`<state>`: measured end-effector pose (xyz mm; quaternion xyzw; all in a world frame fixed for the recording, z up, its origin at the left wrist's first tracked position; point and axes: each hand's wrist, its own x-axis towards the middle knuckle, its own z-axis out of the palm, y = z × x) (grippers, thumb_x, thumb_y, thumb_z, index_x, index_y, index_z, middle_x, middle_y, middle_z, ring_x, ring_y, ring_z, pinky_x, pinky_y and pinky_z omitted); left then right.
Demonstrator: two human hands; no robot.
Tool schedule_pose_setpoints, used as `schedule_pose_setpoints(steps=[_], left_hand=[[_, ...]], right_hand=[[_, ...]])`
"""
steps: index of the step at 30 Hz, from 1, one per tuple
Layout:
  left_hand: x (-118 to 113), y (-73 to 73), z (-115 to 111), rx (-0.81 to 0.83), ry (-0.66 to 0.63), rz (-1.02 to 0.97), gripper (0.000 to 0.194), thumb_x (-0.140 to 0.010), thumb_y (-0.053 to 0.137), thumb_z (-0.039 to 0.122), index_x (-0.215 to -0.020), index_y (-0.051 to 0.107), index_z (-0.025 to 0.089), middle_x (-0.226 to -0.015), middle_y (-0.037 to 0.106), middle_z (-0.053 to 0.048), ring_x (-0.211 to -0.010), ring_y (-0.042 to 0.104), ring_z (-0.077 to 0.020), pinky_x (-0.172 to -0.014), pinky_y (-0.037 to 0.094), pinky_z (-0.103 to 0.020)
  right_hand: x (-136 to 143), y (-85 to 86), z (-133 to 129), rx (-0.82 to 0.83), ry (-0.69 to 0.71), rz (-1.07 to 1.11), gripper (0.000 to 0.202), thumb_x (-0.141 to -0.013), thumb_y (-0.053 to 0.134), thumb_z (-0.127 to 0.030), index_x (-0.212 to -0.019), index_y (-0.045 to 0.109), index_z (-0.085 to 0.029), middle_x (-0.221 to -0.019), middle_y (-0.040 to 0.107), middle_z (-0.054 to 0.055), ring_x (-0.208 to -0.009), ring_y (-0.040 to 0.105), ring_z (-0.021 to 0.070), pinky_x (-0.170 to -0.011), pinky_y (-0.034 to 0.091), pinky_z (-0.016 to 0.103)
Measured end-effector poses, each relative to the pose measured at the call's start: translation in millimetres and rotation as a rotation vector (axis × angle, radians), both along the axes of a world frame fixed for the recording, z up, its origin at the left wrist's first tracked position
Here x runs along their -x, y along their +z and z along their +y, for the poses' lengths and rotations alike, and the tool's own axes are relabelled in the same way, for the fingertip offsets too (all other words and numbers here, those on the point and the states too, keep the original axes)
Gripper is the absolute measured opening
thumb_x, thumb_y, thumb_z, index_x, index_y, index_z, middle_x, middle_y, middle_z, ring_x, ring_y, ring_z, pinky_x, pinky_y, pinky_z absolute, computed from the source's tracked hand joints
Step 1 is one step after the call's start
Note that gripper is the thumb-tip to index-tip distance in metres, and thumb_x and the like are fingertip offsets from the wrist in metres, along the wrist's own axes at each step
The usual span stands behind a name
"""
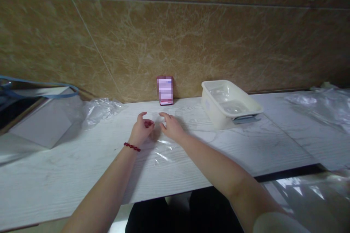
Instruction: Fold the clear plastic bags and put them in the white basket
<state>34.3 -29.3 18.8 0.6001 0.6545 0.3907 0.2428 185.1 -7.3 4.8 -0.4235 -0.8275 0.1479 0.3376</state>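
A clear plastic bag or film (164,152) lies on the white wood-grain table (90,178), its upper part between my two hands. My left hand (142,128), with a red bead bracelet on the wrist, is at the left of the film; its fingertips are curled together near the film's edge, and what they hold is too small to make out. Across from it, my right hand (171,126) has thumb and fingers apart at the film's upper right. Whether it touches the film is unclear.
A phone (165,91) leans upright against the marble wall. Right of it stands a white bin (216,111) holding clear plastic. Crumpled clear plastic (102,111) and a white box (43,125) are at the left; more plastic sheeting (322,103) lies far right.
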Motion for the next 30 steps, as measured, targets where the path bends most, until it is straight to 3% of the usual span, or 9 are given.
schedule_pose_setpoints(steps=[5,9,11,14,18,22,25,30], left_hand=[[-5.0,-2.1,-2.3,0.011,-0.080,-0.004,0.055,-0.065,0.055,0.029,-0.113,0.030,0.017,-0.080,0.064,-0.005,-0.066,0.061,-0.0153,-0.062,0.048,-0.028],[-0.6,-6.9,0.5,0.019,-0.189,-0.082,0.053,-0.066,0.054,0.032,-0.112,0.031,0.018,-0.086,0.064,-0.007,-0.073,0.061,-0.0159,-0.066,0.048,-0.030],[5.7,-6.4,1.8,-0.009,-0.234,-0.063,0.050,-0.068,0.051,0.036,-0.111,0.034,0.018,-0.094,0.062,-0.008,-0.081,0.060,-0.0162,-0.070,0.047,-0.031],[18.1,-2.7,2.0,-0.084,-0.215,0.177,0.039,-0.071,0.045,0.040,-0.102,0.045,0.016,-0.103,0.057,-0.009,-0.095,0.054,-0.0180,-0.081,0.042,-0.033],[25.5,-0.2,-1.2,-0.057,-0.233,0.514,0.042,-0.065,0.050,0.047,-0.094,0.052,0.016,-0.098,0.056,-0.009,-0.093,0.052,-0.0210,-0.084,0.038,-0.034],[20.6,-3.6,-1.5,-0.021,-0.335,0.617,0.053,-0.057,0.056,0.054,-0.095,0.053,0.017,-0.097,0.056,-0.009,-0.090,0.052,-0.0222,-0.080,0.040,-0.034],[21.6,-6.6,3.7,-0.095,-0.431,0.574,0.041,-0.068,0.048,0.048,-0.093,0.055,0.017,-0.095,0.057,-0.007,-0.091,0.051,-0.0192,-0.082,0.039,-0.031],[35.4,-10.6,12.8,-0.163,-0.296,0.542,0.030,-0.077,0.038,0.034,-0.093,0.057,0.018,-0.092,0.058,-0.006,-0.089,0.051,-0.0166,-0.084,0.038,-0.030]], right_hand=[[-3.3,4.3,3.2,-0.036,0.103,0.023,0.056,-0.072,0.047,-0.010,-0.125,0.030,-0.020,-0.120,0.045,0.005,-0.102,0.042,0.0145,-0.091,0.031,0.031],[-7.5,8.5,2.9,-0.083,0.102,-0.055,0.028,-0.075,0.048,-0.013,-0.101,0.053,-0.020,-0.118,0.047,0.004,-0.107,0.037,0.0147,-0.094,0.026,0.032],[-10.1,10.6,1.3,-0.050,0.086,-0.116,0.018,-0.077,0.045,-0.015,-0.090,0.057,-0.020,-0.110,0.052,0.003,-0.103,0.041,0.0143,-0.091,0.029,0.031],[-13.7,14.8,-1.8,0.035,0.070,-0.196,0.019,-0.078,0.043,-0.014,-0.090,0.056,-0.020,-0.101,0.055,0.003,-0.094,0.048,0.0127,-0.084,0.035,0.026],[-16.6,22.6,-2.8,0.102,0.042,-0.285,0.019,-0.077,0.043,-0.014,-0.087,0.059,-0.020,-0.094,0.058,0.003,-0.087,0.052,0.0129,-0.077,0.037,0.023],[-19.7,29.3,-0.2,0.109,0.043,-0.370,0.019,-0.075,0.046,-0.014,-0.084,0.062,-0.019,-0.085,0.061,0.004,-0.082,0.054,0.0140,-0.073,0.037,0.024],[-22.5,28.9,0.2,0.091,0.094,-0.395,0.019,-0.076,0.046,-0.015,-0.085,0.062,-0.019,-0.085,0.062,0.004,-0.082,0.054,0.0140,-0.073,0.037,0.023],[-20.2,15.9,-2.8,0.041,0.219,-0.377,0.020,-0.079,0.045,-0.015,-0.090,0.062,-0.019,-0.090,0.061,0.004,-0.089,0.052,0.0128,-0.078,0.036,0.023]])
